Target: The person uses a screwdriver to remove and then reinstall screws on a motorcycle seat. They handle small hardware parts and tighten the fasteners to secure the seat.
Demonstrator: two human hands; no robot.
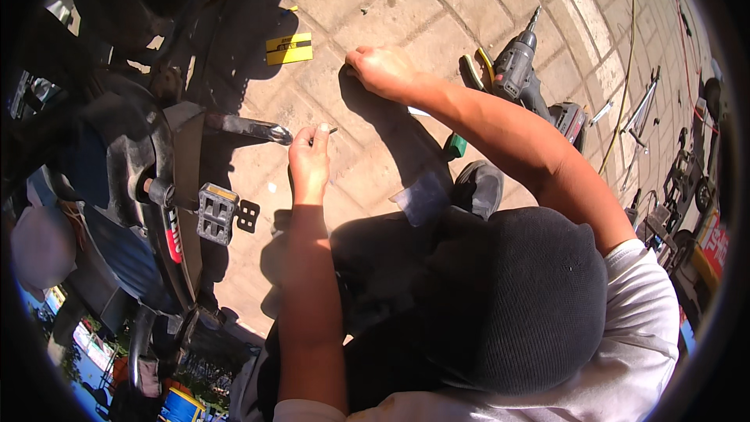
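Note:
My left hand (pixel 310 160) is closed in a pinch beside the end of a dark metal bar (pixel 258 129) that juts from the vehicle. A thin, short dark piece (pixel 333 131) sticks out past its thumb; its kind is too small to tell. Above the paving, ahead and to the right, my right hand (pixel 383 74) is curled closed, and what its fingers hold, if anything, is hidden. Between and beyond the hands lies a flat yellow and black packet (pixel 289 48). A black pedal (pixel 218 213) sits left of my left forearm.
A cordless drill (pixel 516 66) with a bit lies beyond my right forearm, beside pliers-like yellow handles (pixel 485 66). A green handle (pixel 457 145) and a clear plastic bag (pixel 423 198) lie near my shoe (pixel 479 187). The vehicle (pixel 101 148) fills the left side.

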